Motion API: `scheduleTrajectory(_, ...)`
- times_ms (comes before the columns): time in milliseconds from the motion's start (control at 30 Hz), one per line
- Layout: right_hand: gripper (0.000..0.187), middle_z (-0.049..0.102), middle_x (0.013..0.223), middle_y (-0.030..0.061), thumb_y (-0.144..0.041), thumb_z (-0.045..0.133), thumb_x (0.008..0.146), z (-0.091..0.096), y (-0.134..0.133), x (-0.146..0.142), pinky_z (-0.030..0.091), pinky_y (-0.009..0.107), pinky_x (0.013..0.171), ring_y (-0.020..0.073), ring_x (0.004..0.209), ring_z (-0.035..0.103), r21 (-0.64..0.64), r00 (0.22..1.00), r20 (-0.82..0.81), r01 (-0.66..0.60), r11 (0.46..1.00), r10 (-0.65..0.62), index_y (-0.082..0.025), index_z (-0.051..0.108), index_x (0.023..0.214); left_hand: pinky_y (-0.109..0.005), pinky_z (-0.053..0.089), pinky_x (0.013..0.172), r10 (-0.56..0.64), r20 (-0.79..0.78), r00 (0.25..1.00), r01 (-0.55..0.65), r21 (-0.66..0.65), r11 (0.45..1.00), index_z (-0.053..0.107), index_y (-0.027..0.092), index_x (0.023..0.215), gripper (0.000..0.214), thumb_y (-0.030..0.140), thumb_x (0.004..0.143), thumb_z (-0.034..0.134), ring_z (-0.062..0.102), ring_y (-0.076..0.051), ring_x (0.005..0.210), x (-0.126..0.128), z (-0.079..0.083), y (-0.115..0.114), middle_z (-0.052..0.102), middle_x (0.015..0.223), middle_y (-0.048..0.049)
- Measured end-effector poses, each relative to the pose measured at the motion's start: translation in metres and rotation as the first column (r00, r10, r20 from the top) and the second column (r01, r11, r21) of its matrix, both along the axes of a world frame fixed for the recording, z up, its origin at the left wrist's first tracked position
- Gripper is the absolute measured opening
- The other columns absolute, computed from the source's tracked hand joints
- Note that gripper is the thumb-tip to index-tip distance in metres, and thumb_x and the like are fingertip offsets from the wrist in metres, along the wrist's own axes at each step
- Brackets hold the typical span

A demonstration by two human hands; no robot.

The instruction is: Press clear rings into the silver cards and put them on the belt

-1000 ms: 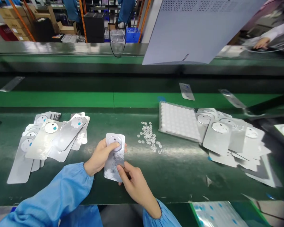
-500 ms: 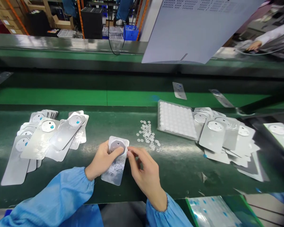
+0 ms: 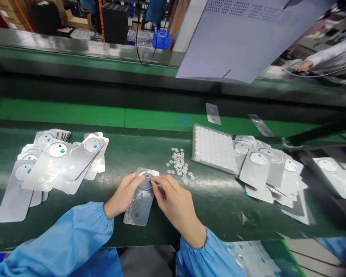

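Observation:
A silver rectangular plate (image 3: 138, 209) with rounded corners and a round recess near its top lies tilted in front of me. My left hand (image 3: 123, 194) grips its left side, thumb pressed on the face by the recess. Over the recess's right edge, my right hand (image 3: 173, 200) has thumb and forefinger pinched at a small blue spot (image 3: 150, 182); whether that is a loose piece or a tab on the plate, I cannot make out. Small clear rings (image 3: 178, 163) lie scattered beyond my right hand.
Similar plates with blue marks (image 3: 44, 169) are piled on the left. A clear tray of white round pieces (image 3: 215, 148) stands right of centre, beside another plate pile (image 3: 255, 169). Single plates lie on the green strip (image 3: 98, 111). A grey panel (image 3: 233, 46) hangs above.
My right fingers have moved from the plate's right edge onto its recess, where blue now shows. The left thumb has shifted left, uncovering more of the recess. The view has shifted slightly.

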State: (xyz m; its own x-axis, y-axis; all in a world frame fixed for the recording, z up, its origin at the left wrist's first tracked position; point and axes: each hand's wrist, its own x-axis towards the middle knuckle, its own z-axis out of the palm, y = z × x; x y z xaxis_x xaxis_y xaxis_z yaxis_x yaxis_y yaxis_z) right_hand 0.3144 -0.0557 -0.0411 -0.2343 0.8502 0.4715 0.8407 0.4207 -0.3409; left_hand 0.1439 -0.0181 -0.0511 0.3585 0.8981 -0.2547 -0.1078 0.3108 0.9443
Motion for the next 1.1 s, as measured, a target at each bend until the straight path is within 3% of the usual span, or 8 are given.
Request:
scheduleTrajectory(200, 0.021, 0.072, 0.092, 0.0059, -0.020, 0.042, 0.110, 0.001, 0.004, 0.000, 0.042, 0.027, 0.051, 0.0137, 0.064, 0.066, 0.056, 0.986, 0.166, -0.044, 0.997, 0.034, -0.017, 0.063, 0.106, -0.029, 0.048, 0.078, 0.015, -0.016, 1.000, -0.016, -0.039, 0.999, 0.075, 0.016, 0.088, 0.030, 0.041, 0.091, 0.060, 0.064, -0.022, 0.089, 0.000, -0.002, 0.000, 0.073, 0.087, -0.0040)
scheduleTrajectory(367, 0.015, 0.070, 0.089, 0.0067, -0.012, 0.048, 0.106, -0.007, 0.006, 0.005, 0.046, 0.029, 0.056, 0.0169, 0.070, 0.066, 0.128, 0.968, 0.163, -0.215, 0.968, 0.193, -0.016, 0.061, 0.110, -0.030, 0.050, 0.080, 0.187, -0.046, 0.981, -0.192, -0.134, 0.972, 0.077, 0.016, 0.081, 0.026, 0.041, 0.079, 0.067, 0.064, -0.025, 0.094, 0.001, 0.002, 0.001, 0.075, 0.089, -0.0057)
scheduleTrajectory(500, 0.014, 0.070, 0.092, 0.0063, -0.011, 0.054, 0.103, -0.019, 0.000, 0.009, 0.051, 0.027, 0.064, 0.0182, 0.080, 0.068, 0.154, 0.966, -0.188, -0.152, 0.976, 0.180, -0.021, 0.062, 0.109, -0.030, 0.052, 0.080, 0.226, 0.034, 0.973, -0.212, -0.234, 0.949, 0.076, 0.016, 0.078, 0.025, 0.041, 0.072, 0.073, 0.068, -0.024, 0.087, 0.003, 0.003, 0.001, 0.076, 0.084, -0.0047)
scheduleTrajectory(633, 0.011, 0.063, 0.082, 0.0022, -0.016, 0.059, 0.101, -0.026, -0.015, 0.016, 0.049, 0.026, 0.057, 0.0159, 0.070, 0.062, -0.022, 0.782, -0.616, 0.105, 0.994, -0.097, -0.022, 0.064, 0.093, -0.037, 0.057, 0.074, 0.123, 0.218, 0.968, -0.036, -0.365, 0.930, 0.076, 0.015, 0.093, 0.038, 0.047, 0.073, 0.077, 0.074, -0.029, 0.076, 0.003, 0.003, 0.000, 0.077, 0.083, -0.0070)
scheduleTrajectory(733, 0.011, 0.062, 0.082, 0.0022, -0.019, 0.060, 0.100, -0.025, -0.030, 0.024, 0.048, 0.025, 0.056, 0.0155, 0.070, 0.062, -0.123, 0.696, -0.684, 0.185, 0.975, -0.218, -0.022, 0.065, 0.091, -0.038, 0.058, 0.072, 0.104, 0.231, 0.967, -0.010, -0.375, 0.927, 0.076, 0.014, 0.099, 0.041, 0.048, 0.075, 0.077, 0.075, -0.030, 0.077, 0.002, 0.002, -0.001, 0.078, 0.086, -0.0084)
scheduleTrajectory(833, 0.010, 0.066, 0.084, 0.0036, -0.017, 0.062, 0.099, -0.020, -0.040, 0.024, 0.050, 0.025, 0.056, 0.0163, 0.072, 0.064, -0.128, 0.773, -0.609, 0.122, 0.984, -0.176, -0.022, 0.068, 0.093, -0.036, 0.057, 0.074, 0.073, 0.171, 0.983, -0.015, -0.322, 0.946, 0.075, 0.015, 0.094, 0.038, 0.049, 0.079, 0.075, 0.074, -0.028, 0.077, 0.002, 0.000, -0.002, 0.078, 0.083, -0.0073)
scheduleTrajectory(967, 0.015, 0.071, 0.096, 0.0061, -0.017, 0.062, 0.100, -0.017, -0.037, 0.009, 0.058, 0.028, 0.067, 0.0179, 0.081, 0.069, -0.105, 0.868, -0.495, -0.014, 0.994, -0.040, -0.023, 0.071, 0.110, -0.029, 0.052, 0.074, 0.038, 0.043, 0.998, -0.031, -0.142, 0.989, 0.075, 0.014, 0.089, 0.036, 0.050, 0.084, 0.071, 0.068, -0.022, 0.078, 0.001, -0.002, -0.002, 0.076, 0.084, -0.0055)
scheduleTrajectory(1100, 0.022, 0.073, 0.102, 0.0073, -0.023, 0.068, 0.099, -0.024, -0.024, -0.006, 0.061, 0.030, 0.075, 0.0195, 0.087, 0.072, -0.058, 0.896, -0.442, 0.012, 0.998, -0.036, -0.024, 0.070, 0.121, -0.027, 0.049, 0.073, -0.002, -0.015, 1.000, 0.001, -0.043, 0.999, 0.075, 0.014, 0.091, 0.036, 0.048, 0.089, 0.067, 0.064, -0.020, 0.081, 0.000, -0.001, -0.001, 0.074, 0.087, -0.0053)
